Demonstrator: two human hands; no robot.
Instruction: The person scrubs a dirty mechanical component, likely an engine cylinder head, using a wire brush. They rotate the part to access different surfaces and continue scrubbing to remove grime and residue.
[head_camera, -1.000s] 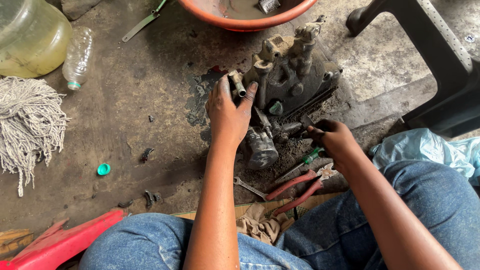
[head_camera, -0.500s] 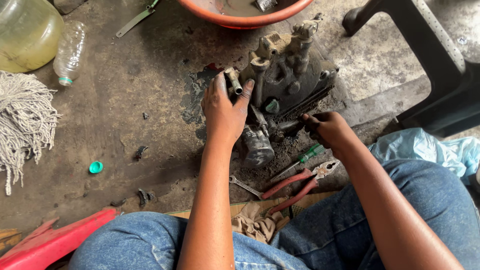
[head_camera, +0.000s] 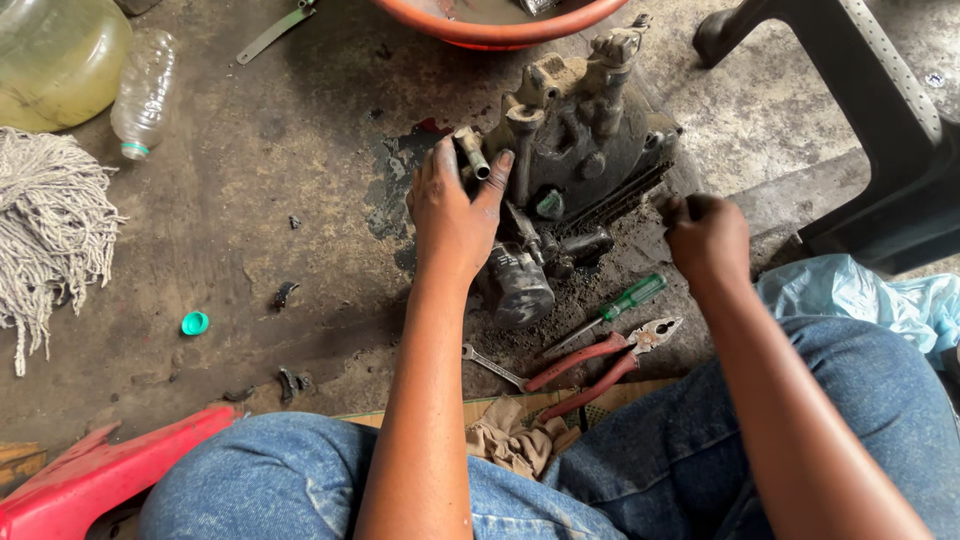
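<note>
A greasy dark metal engine part (head_camera: 590, 130) sits on the dirty concrete floor in front of my knees. My left hand (head_camera: 452, 210) grips its left side, thumb and fingers on either side of a short metal tube (head_camera: 472, 152). My right hand (head_camera: 706, 232) is curled into a fist at the part's lower right edge, and nothing shows in it. A green-handled screwdriver (head_camera: 622, 301), red-handled pliers (head_camera: 598, 366) and a small spanner (head_camera: 494, 367) lie on the floor between the part and my legs.
An orange basin (head_camera: 500, 28) stands behind the part and a black plastic stool leg (head_camera: 860, 110) at the right. A mop head (head_camera: 50, 225), clear bottle (head_camera: 145, 95), yellowish jug (head_camera: 55, 55) and green cap (head_camera: 194, 323) lie left. A red plastic piece (head_camera: 90, 475), rag (head_camera: 515, 440) and blue bag (head_camera: 860, 305) are close.
My right hand has drawn away from the middle of the part, out to its right edge, and is now a fist. My left hand keeps its hold on the part.
</note>
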